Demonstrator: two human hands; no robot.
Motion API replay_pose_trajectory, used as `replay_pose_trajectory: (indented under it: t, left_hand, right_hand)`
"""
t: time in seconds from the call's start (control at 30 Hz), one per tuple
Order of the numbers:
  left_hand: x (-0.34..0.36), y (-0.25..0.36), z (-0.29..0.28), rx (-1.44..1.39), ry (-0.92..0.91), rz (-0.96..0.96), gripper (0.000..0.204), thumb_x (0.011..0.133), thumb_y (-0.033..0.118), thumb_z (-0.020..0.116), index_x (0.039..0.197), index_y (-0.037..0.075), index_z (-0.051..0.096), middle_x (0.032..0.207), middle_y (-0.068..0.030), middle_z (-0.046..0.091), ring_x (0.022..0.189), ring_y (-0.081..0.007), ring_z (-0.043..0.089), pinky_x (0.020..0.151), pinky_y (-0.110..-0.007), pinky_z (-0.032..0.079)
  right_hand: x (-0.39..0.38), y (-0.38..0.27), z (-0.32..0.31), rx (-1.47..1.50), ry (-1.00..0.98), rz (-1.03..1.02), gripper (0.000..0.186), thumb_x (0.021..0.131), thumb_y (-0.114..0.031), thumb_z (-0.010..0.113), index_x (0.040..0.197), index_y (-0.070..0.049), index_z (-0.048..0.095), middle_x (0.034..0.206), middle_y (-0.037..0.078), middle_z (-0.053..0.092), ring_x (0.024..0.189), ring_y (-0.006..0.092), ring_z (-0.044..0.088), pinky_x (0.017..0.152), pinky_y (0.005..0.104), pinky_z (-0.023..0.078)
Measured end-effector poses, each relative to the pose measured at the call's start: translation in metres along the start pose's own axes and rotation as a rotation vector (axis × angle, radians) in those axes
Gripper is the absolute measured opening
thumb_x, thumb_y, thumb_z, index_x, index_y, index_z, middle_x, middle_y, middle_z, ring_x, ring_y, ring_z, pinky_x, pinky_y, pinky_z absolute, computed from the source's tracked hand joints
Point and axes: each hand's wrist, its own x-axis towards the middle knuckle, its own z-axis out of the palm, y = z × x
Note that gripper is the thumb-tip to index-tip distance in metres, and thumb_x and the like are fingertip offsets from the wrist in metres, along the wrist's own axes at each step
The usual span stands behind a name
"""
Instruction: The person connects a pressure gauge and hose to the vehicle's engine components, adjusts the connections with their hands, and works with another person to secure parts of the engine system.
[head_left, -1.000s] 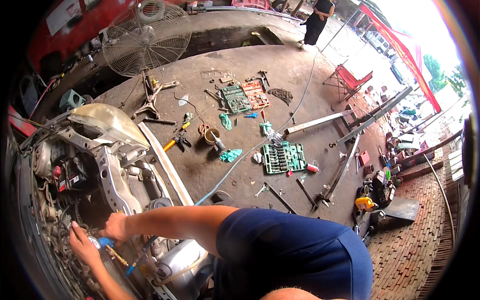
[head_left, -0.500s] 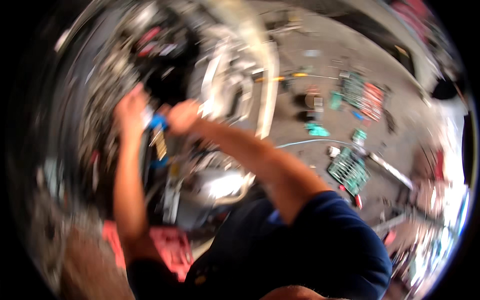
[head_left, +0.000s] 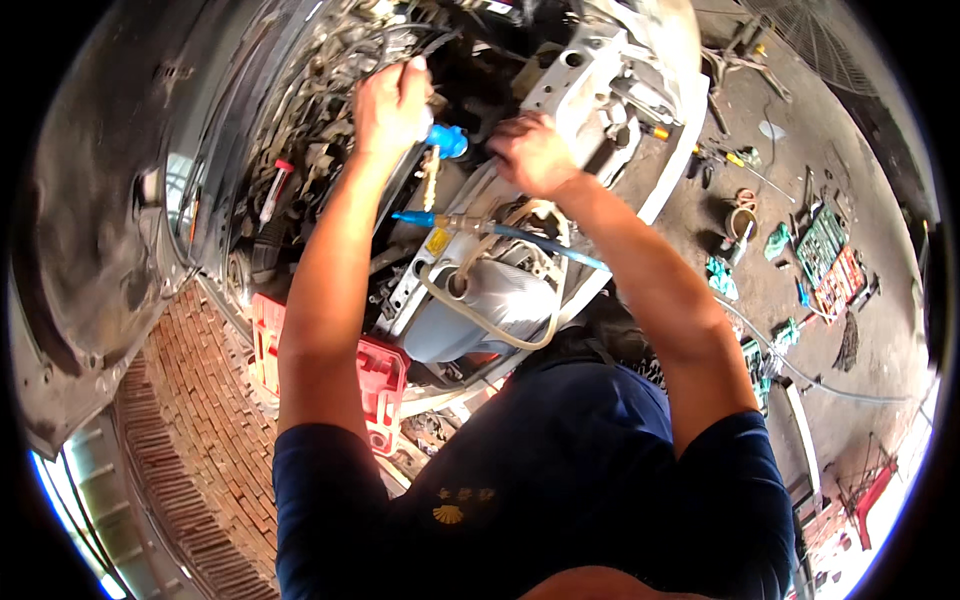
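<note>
Over a car's open engine bay, my left hand is closed around something pale that mostly hides in the fist. A bright blue fitting sticks out beside its fingers, and a tan, chain-like piece hangs below. To the right, my right hand hovers by the pale metal crossmember. Its fingers look curled but are blurred, and whatever they may hold is hidden. Closer to me, a blue air hose with a blue tip and brass-coloured joint lies across the bay, passing beneath my right forearm.
A grey reservoir with a beige hose sits at the bay's front. Beside my left arm are a red plastic case and a red-topped tube. Right, on the floor, lie an open socket set, a cup and a fan.
The view has turned and steadied. My right hand has come away from the blue fitting to the right; my left hand stays beside it.
</note>
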Motion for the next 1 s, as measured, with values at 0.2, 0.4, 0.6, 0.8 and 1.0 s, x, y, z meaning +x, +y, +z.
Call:
replay_pose_trajectory:
  t: [0.2, 0.4, 0.6, 0.8, 1.0]
  left_hand:
    - [-0.018, -0.007, 0.017, -0.085, -0.127, -0.058, 0.049, 0.109, 0.042, 0.057, 0.095, -0.001, 0.074, 0.074, -0.0063, 0.066, 0.065, -0.0161, 0.057, 0.064, -0.035, 0.047]
    - [0.012, -0.041, 0.024, -0.019, -0.067, 0.095, 0.056, 0.113, 0.042, 0.049, 0.089, -0.005, 0.068, 0.073, -0.0138, 0.065, 0.067, -0.0289, 0.059, 0.067, -0.044, 0.047]
    - [0.006, -0.051, 0.004, 0.022, -0.019, 0.051, 0.057, 0.113, 0.042, 0.048, 0.092, -0.007, 0.07, 0.08, -0.0195, 0.07, 0.073, -0.0363, 0.064, 0.071, -0.046, 0.049]
    - [0.017, -0.047, 0.028, -0.047, -0.06, 0.101, 0.057, 0.113, 0.041, 0.047, 0.094, -0.007, 0.071, 0.081, -0.0215, 0.07, 0.074, -0.0393, 0.065, 0.073, -0.049, 0.049]
    - [0.011, -0.027, 0.018, -0.044, -0.037, 0.112, 0.059, 0.112, 0.043, 0.047, 0.095, -0.008, 0.072, 0.081, -0.023, 0.071, 0.074, -0.0419, 0.066, 0.073, -0.05, 0.05]
  right_hand:
    - [-0.014, -0.012, 0.032, 0.339, -0.609, 0.305, 0.023, 0.081, -0.029, 0.072, 0.094, -0.014, 0.081, 0.088, 0.009, 0.077, 0.086, 0.0322, 0.074, 0.078, 0.0516, 0.061]
    - [-0.013, -0.031, 0.015, 0.038, -0.205, -0.055, 0.05, 0.09, -0.06, 0.064, 0.136, -0.041, 0.068, 0.169, 0.019, 0.036, 0.14, 0.0325, 0.054, 0.118, 0.0489, 0.036]
    - [0.006, -0.043, 0.035, 0.055, -0.195, -0.073, 0.048, 0.092, -0.059, 0.059, 0.135, -0.041, 0.068, 0.167, 0.02, 0.039, 0.127, 0.0335, 0.065, 0.112, 0.0484, 0.041]
    - [-0.008, -0.033, 0.035, 0.012, -0.077, -0.08, 0.045, 0.09, -0.055, 0.063, 0.132, -0.041, 0.07, 0.163, 0.021, 0.045, 0.125, 0.0327, 0.067, 0.111, 0.0497, 0.043]
    - [-0.001, -0.035, 0.034, 0.085, -0.081, -0.065, 0.043, 0.089, -0.051, 0.066, 0.129, -0.038, 0.072, 0.162, 0.018, 0.048, 0.133, 0.0337, 0.062, 0.111, 0.0508, 0.043]
